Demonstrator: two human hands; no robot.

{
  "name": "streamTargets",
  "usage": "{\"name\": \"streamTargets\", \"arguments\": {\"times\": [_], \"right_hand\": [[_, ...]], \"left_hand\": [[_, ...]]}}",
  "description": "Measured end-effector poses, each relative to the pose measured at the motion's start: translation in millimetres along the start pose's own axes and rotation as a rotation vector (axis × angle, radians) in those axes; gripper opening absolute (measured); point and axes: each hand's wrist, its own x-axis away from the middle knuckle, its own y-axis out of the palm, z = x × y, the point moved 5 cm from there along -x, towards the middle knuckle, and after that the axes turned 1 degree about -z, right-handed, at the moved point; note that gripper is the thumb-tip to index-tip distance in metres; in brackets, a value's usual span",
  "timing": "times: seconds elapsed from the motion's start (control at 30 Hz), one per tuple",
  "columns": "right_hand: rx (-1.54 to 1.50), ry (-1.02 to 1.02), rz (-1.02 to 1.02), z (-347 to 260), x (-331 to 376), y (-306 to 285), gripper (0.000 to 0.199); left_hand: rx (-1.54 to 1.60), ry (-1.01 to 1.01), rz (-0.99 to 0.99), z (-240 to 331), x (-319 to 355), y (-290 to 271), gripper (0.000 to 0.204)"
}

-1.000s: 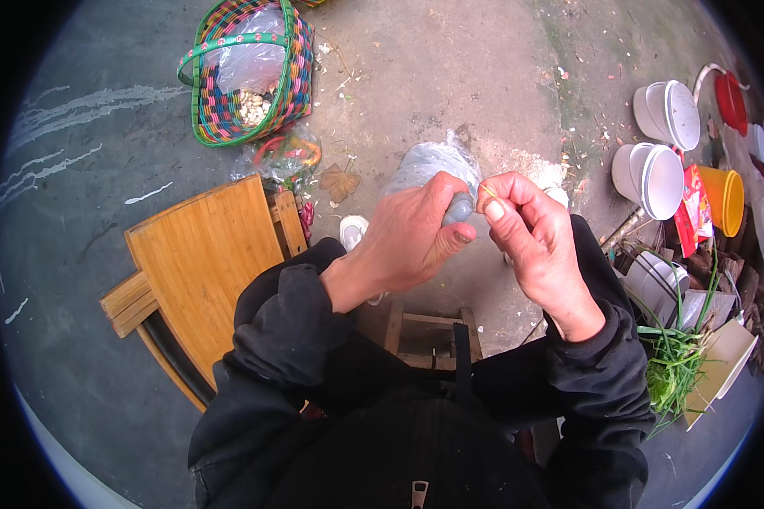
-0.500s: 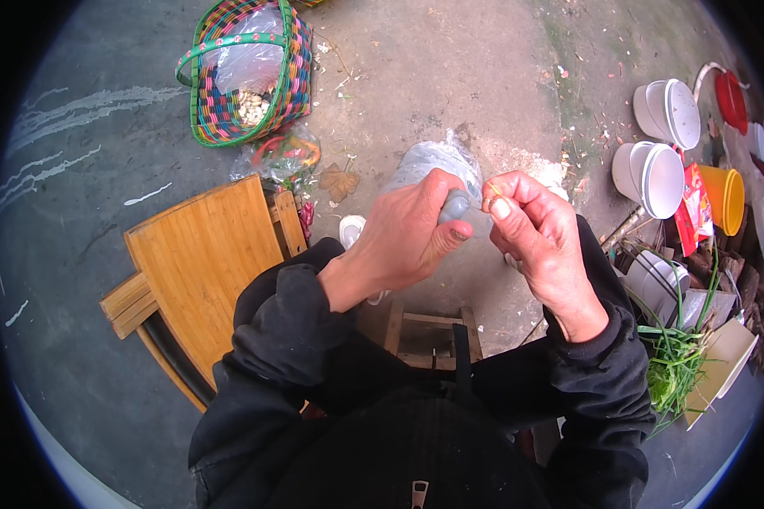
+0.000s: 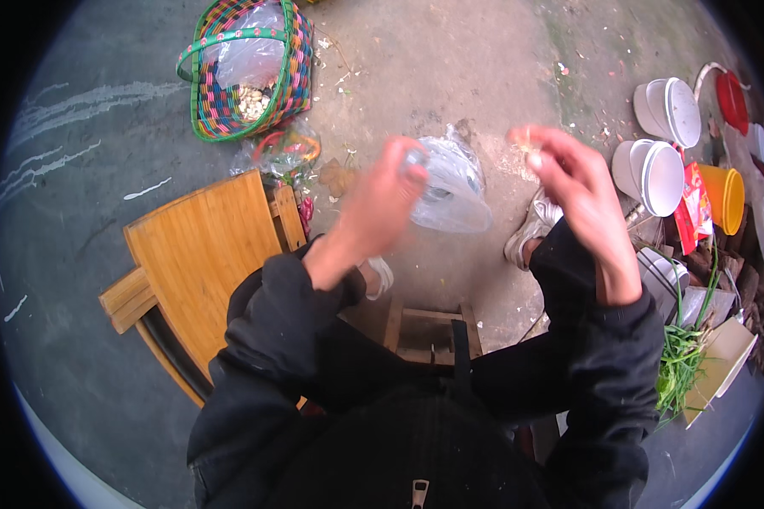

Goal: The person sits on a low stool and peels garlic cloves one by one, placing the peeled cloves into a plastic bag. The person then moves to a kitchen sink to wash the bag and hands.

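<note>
Between the left hand (image 3: 375, 204), closed round a blurred pale lump (image 3: 417, 159), and the right hand (image 3: 584, 180), fingers bent, whether pinching anything I cannot tell, shows a clear plastic bag (image 3: 457, 193), likely light, limp and slippery, best pinched by its crumpled edge

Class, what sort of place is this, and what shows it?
Probably a household yard or similar work area: scraps litter the hard ground, a woven basket stands at upper left, and white buckets cluster at right.
</note>
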Motion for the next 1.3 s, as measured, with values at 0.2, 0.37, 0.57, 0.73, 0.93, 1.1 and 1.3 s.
{"name": "streamTargets", "arguments": {"times": [0.2,0.37,0.57,0.73,0.93,1.1,1.3], "right_hand": [[0.529,-0.141,0.101,22,-10,-10,0.029],[0.599,-0.041,0.052,37,-10,-2,0.009],[0.636,-0.089,-0.107,61,-9,48,0.011],[0.887,-0.129,-0.217,91,-1,79,0.022],[1.251,0.024,-0.365,111,-7,74,0.016],[0.974,0.003,-0.239,92,-13,57,0.011],[0.640,-0.210,-0.350,76,-7,61,0.006]], "left_hand": [[0.412,-0.373,0.144,-113,12,-17,0.047],[0.545,-0.598,0.125,-179,18,13,0.050],[0.522,-0.654,0.224,-244,7,20,0.051],[0.410,-0.709,0.102,-297,10,62,0.052],[0.150,-0.618,-0.073,-301,2,122,0.049],[-0.227,-0.583,0.137,-284,-16,122,0.045],[-0.282,-0.578,0.089,-282,-19,109,0.037]]}}
